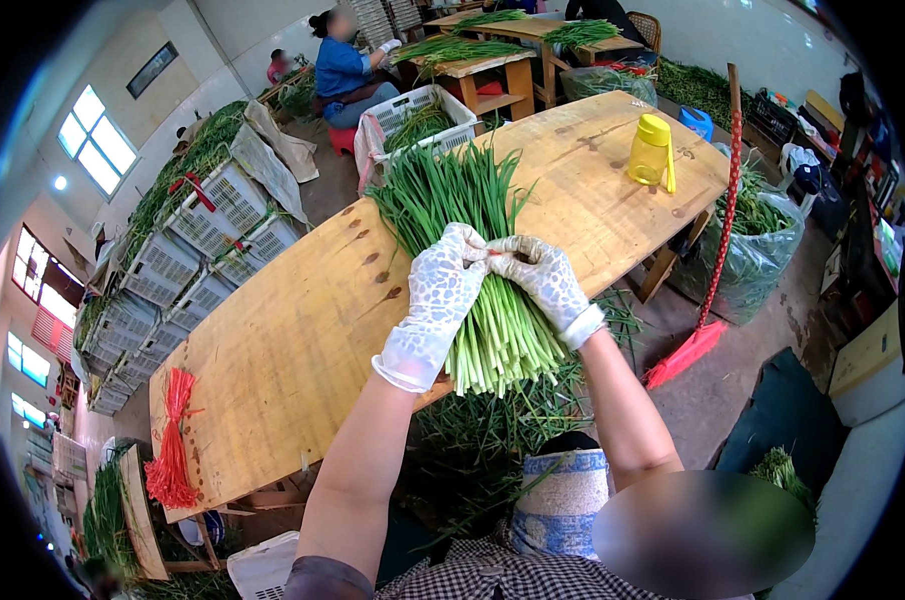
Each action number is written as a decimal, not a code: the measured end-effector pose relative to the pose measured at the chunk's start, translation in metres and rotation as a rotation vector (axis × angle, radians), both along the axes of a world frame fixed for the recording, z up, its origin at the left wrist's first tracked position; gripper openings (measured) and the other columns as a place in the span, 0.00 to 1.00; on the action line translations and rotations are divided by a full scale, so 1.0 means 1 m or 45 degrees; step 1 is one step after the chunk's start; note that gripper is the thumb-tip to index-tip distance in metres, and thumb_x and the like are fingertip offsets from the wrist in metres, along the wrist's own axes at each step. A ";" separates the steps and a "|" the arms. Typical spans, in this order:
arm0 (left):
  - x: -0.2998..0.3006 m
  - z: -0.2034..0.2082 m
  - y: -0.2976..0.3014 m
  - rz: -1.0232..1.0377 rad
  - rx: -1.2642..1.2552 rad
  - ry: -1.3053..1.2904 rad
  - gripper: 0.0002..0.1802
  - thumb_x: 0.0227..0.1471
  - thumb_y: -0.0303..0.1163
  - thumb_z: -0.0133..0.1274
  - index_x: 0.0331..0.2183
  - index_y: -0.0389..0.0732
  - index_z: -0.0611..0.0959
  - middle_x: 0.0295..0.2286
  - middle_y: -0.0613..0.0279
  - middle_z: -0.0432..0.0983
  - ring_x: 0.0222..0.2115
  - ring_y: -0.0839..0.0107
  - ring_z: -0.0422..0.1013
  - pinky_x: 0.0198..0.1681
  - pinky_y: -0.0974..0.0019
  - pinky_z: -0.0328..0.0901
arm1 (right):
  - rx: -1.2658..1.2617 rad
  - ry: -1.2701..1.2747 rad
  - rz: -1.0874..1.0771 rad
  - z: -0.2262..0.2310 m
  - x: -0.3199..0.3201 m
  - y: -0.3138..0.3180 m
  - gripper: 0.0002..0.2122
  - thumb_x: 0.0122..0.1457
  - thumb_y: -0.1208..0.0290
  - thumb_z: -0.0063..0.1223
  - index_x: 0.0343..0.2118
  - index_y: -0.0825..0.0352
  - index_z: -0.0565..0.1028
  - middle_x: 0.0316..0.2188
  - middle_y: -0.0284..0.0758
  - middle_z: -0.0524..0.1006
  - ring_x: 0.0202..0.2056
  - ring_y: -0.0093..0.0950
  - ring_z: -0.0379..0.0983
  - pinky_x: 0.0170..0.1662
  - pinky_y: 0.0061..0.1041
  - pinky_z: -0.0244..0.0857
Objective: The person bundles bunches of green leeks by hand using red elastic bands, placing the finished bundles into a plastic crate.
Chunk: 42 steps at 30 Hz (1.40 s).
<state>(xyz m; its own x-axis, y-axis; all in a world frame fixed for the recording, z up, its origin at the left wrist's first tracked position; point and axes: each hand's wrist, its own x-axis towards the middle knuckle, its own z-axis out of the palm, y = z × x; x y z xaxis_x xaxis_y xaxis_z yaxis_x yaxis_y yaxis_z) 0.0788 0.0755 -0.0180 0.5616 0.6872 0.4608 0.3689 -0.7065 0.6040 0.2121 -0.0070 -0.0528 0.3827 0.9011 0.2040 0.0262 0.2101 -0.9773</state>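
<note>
A thick bunch of long green chives [503,330] lies across the near edge of the wooden table [303,340]. Its pale cut ends point toward me and its dark leaves spread away over the boards. My left hand [441,285] and my right hand [545,278], both in thin white patterned gloves, meet on top of the bunch. Their fingers are pinched together over a thin red tie [495,254], of which only a trace shows between the fingertips. A bundle of red ties [175,440] rests at the table's left end.
A yellow bottle [651,150] stands at the table's far right. Beside it leans a red broom [688,352]. Stacked white crates [208,220] full of greens line the left. Loose leaves [503,430] lie below the near edge. A person in blue [341,72] sits beyond.
</note>
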 end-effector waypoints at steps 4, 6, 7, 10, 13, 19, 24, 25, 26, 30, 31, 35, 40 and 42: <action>0.004 -0.003 0.003 -0.137 -0.227 -0.116 0.20 0.39 0.21 0.63 0.37 0.38 0.74 0.29 0.60 0.78 0.30 0.75 0.76 0.35 0.71 0.70 | 0.177 0.222 -0.033 -0.013 0.001 0.009 0.08 0.59 0.71 0.53 0.38 0.69 0.76 0.34 0.31 0.77 0.37 0.18 0.69 0.45 0.19 0.63; -0.001 0.007 0.004 -0.264 -0.476 -0.255 0.26 0.38 0.22 0.65 0.41 0.38 0.73 0.34 0.57 0.78 0.35 0.74 0.75 0.40 0.70 0.70 | 0.198 0.302 0.036 -0.007 -0.002 0.008 0.08 0.60 0.71 0.52 0.38 0.69 0.76 0.34 0.31 0.77 0.38 0.19 0.69 0.45 0.20 0.63; -0.007 0.011 0.001 -0.293 -0.081 -0.108 0.39 0.36 0.26 0.67 0.52 0.39 0.67 0.46 0.53 0.73 0.47 0.69 0.70 0.52 0.64 0.64 | 0.208 0.342 0.071 -0.004 -0.004 0.008 0.08 0.60 0.71 0.51 0.38 0.69 0.76 0.34 0.31 0.77 0.38 0.19 0.70 0.46 0.20 0.63; 0.003 0.014 -0.004 -0.400 0.215 0.329 0.51 0.38 0.42 0.65 0.61 0.44 0.58 0.56 0.55 0.63 0.57 0.59 0.58 0.63 0.48 0.41 | 0.274 0.456 -0.016 -0.005 0.000 0.006 0.08 0.60 0.69 0.52 0.37 0.67 0.76 0.34 0.30 0.77 0.35 0.18 0.70 0.41 0.17 0.63; -0.001 0.010 0.001 -0.341 0.112 0.526 0.52 0.36 0.46 0.67 0.60 0.46 0.60 0.49 0.63 0.72 0.56 0.65 0.60 0.63 0.45 0.39 | 0.645 1.306 -0.278 -0.022 0.029 0.004 0.03 0.59 0.72 0.50 0.29 0.61 0.73 0.22 0.25 0.70 0.26 0.18 0.65 0.33 0.18 0.62; -0.028 -0.012 0.009 -0.298 0.046 0.258 0.51 0.38 0.47 0.66 0.60 0.45 0.60 0.51 0.65 0.71 0.57 0.66 0.60 0.64 0.47 0.34 | 0.249 0.318 -0.639 0.041 0.143 -0.103 0.08 0.59 0.62 0.54 0.31 0.61 0.75 0.20 0.22 0.68 0.20 0.14 0.60 0.29 0.17 0.62; -0.027 -0.012 0.004 -0.037 0.074 -0.401 0.45 0.41 0.46 0.65 0.56 0.38 0.65 0.52 0.49 0.66 0.55 0.57 0.60 0.61 0.56 0.50 | -0.214 0.189 -0.111 -0.010 0.072 -0.053 0.22 0.61 0.54 0.49 0.48 0.68 0.71 0.43 0.40 0.76 0.41 0.30 0.74 0.47 0.27 0.67; -0.035 -0.016 0.009 0.159 -0.077 -0.629 0.44 0.42 0.49 0.64 0.55 0.36 0.66 0.51 0.47 0.66 0.54 0.54 0.61 0.60 0.56 0.52 | -0.291 0.354 -0.006 -0.020 0.062 -0.038 0.24 0.61 0.51 0.47 0.49 0.69 0.70 0.43 0.41 0.76 0.42 0.32 0.74 0.48 0.29 0.67; -0.042 -0.018 0.010 0.570 -0.147 -0.333 0.41 0.46 0.52 0.59 0.52 0.33 0.69 0.51 0.46 0.66 0.52 0.56 0.62 0.57 0.60 0.57 | -0.272 0.537 0.090 -0.042 0.076 -0.022 0.26 0.61 0.49 0.46 0.50 0.70 0.69 0.42 0.41 0.77 0.42 0.33 0.75 0.47 0.30 0.68; -0.054 -0.020 -0.035 -0.078 -0.899 -0.407 0.35 0.57 0.50 0.48 0.58 0.37 0.64 0.55 0.53 0.62 0.55 0.65 0.60 0.59 0.66 0.54 | -0.107 0.669 0.185 -0.020 -0.020 -0.009 0.27 0.63 0.47 0.41 0.53 0.68 0.67 0.47 0.39 0.74 0.44 0.28 0.73 0.49 0.28 0.69; -0.061 -0.005 -0.051 -0.279 -1.307 -0.793 0.38 0.55 0.51 0.50 0.58 0.36 0.61 0.51 0.54 0.66 0.51 0.68 0.64 0.53 0.64 0.62 | -0.022 0.967 0.284 -0.017 -0.044 -0.008 0.28 0.62 0.47 0.42 0.54 0.69 0.67 0.48 0.38 0.73 0.46 0.27 0.72 0.50 0.28 0.68; -0.141 0.009 -0.105 -0.527 -1.590 -0.790 0.29 0.57 0.41 0.49 0.56 0.38 0.65 0.48 0.56 0.70 0.47 0.67 0.69 0.52 0.60 0.66 | -0.036 1.109 0.726 0.022 -0.099 -0.096 0.42 0.54 0.35 0.43 0.59 0.72 0.57 0.56 0.43 0.66 0.55 0.33 0.65 0.59 0.37 0.57; -0.170 -0.065 -0.171 -0.249 -2.015 -1.046 0.26 0.56 0.42 0.52 0.52 0.40 0.70 0.47 0.59 0.72 0.47 0.66 0.69 0.54 0.61 0.63 | -0.153 1.304 0.570 -0.038 -0.164 -0.152 0.33 0.57 0.43 0.47 0.58 0.62 0.61 0.55 0.37 0.67 0.55 0.32 0.64 0.58 0.35 0.60; -0.169 -0.065 -0.177 -0.253 -1.764 -1.007 0.26 0.55 0.41 0.54 0.52 0.41 0.70 0.45 0.61 0.73 0.46 0.69 0.69 0.53 0.62 0.63 | -0.204 1.368 0.598 -0.045 -0.170 -0.153 0.31 0.57 0.45 0.48 0.56 0.63 0.63 0.53 0.36 0.69 0.53 0.30 0.66 0.57 0.33 0.61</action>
